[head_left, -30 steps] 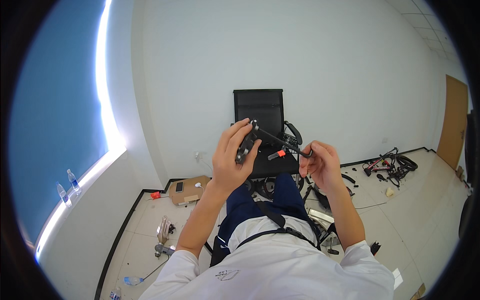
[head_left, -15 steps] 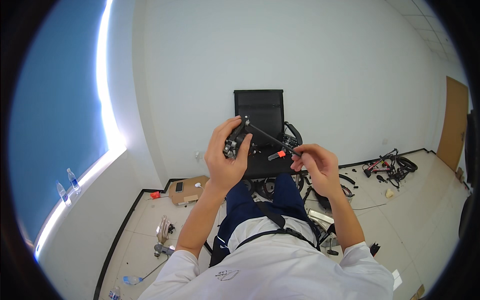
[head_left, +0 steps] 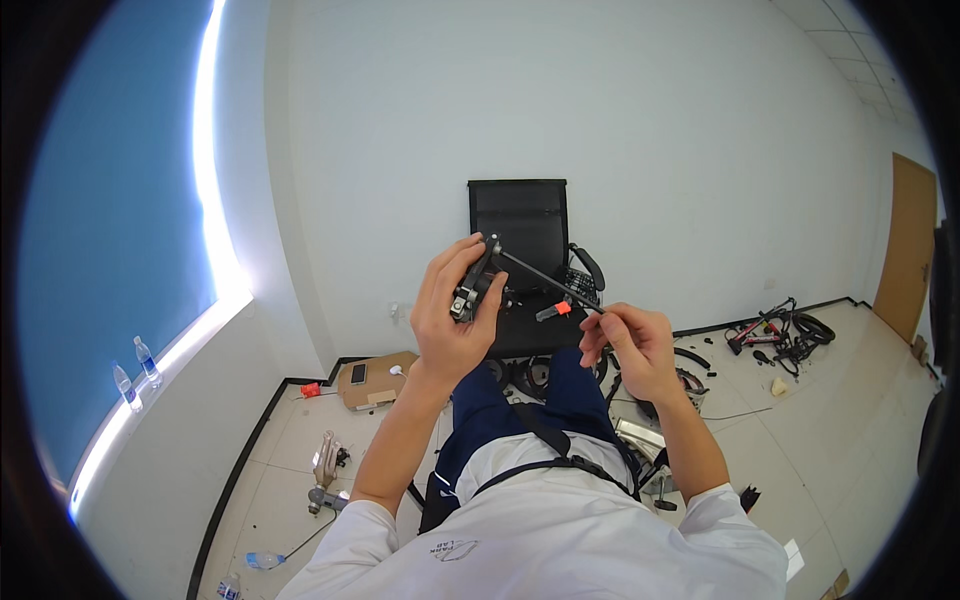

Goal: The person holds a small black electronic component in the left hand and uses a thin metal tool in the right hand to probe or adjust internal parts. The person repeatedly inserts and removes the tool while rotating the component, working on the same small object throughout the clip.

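Note:
Raised in front of the chair, my left hand (head_left: 447, 312) is closed around a small black-and-silver mechanical part (head_left: 466, 295), which looks like a bicycle brake caliper. My fingers hide much of it. A long, thin, dark hex key (head_left: 548, 278) slants from the upper end of this part down to the right. Its far tip meets the part near a small silver bolt. The near end is pinched between the thumb and fingers of my right hand (head_left: 640, 345), which partly cover it.
A black office chair (head_left: 518, 215) stands against the wall, with an orange-and-black item (head_left: 555, 310) on its seat. Cardboard (head_left: 378, 385) with a phone (head_left: 359, 373) lies on the floor at left. Bicycle parts (head_left: 790, 335) are scattered at right. Two bottles (head_left: 147, 360) stand on the sill.
My right hand has shifted slightly right and down, its grip turned around the end of the hex key. The part in my left hand has tilted a little.

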### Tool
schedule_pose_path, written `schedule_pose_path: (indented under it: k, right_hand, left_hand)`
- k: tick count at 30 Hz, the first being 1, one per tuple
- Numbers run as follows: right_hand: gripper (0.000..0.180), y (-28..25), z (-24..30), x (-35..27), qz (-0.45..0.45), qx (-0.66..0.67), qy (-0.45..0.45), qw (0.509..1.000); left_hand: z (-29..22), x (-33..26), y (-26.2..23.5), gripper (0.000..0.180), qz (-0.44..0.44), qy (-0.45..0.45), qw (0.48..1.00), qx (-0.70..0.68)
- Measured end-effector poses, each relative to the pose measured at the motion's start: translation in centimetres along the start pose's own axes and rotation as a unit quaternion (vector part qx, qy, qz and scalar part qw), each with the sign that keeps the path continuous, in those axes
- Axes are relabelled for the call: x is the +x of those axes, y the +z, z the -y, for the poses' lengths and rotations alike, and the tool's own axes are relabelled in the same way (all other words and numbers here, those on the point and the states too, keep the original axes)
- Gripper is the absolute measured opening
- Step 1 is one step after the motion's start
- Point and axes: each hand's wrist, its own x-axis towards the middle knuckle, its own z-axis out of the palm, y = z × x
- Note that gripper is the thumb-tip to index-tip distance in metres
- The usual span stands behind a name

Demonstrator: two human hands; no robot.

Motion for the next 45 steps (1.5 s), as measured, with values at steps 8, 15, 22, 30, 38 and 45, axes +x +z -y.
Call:
schedule_pose_path:
  k: [8,15,22,30,38,45]
  right_hand:
    - [0.011,0.6,0.4,-0.3,-0.096,-0.169,-0.133,0.972]
    - [0.019,-0.5,0.4,-0.1,-0.085,-0.353,-0.312,0.878]
    - [0.011,0.1,-0.9,-0.5,-0.11,-0.223,-0.19,0.95]
    - [0.019,0.3,-1.7,-0.4,-0.062,0.048,-0.064,0.995]
    - [0.012,-0.2,0.2,-0.4,-0.045,-0.104,-0.109,0.988]
    - [0.01,-0.4,0.2,-0.4,-0.074,-0.24,-0.199,0.947]
  left_hand:
    - [-0.6,0.2,-0.8,0.043,0.166,-0.246,0.935,-0.194]
    - [-2.0,0.7,-0.6,0.044,0.193,-0.442,0.805,-0.345]
    - [-1.4,-0.1,-0.4,0.035,0.175,-0.34,0.903,-0.196]
    - [-0.6,-1.6,0.3,0.032,0.089,-0.207,0.969,-0.096]
    - [-1.4,-0.4,0.0,0.032,0.149,-0.301,0.922,-0.19]
    - [-1.3,0.2,-0.5,0.036,0.197,-0.35,0.885,-0.237]
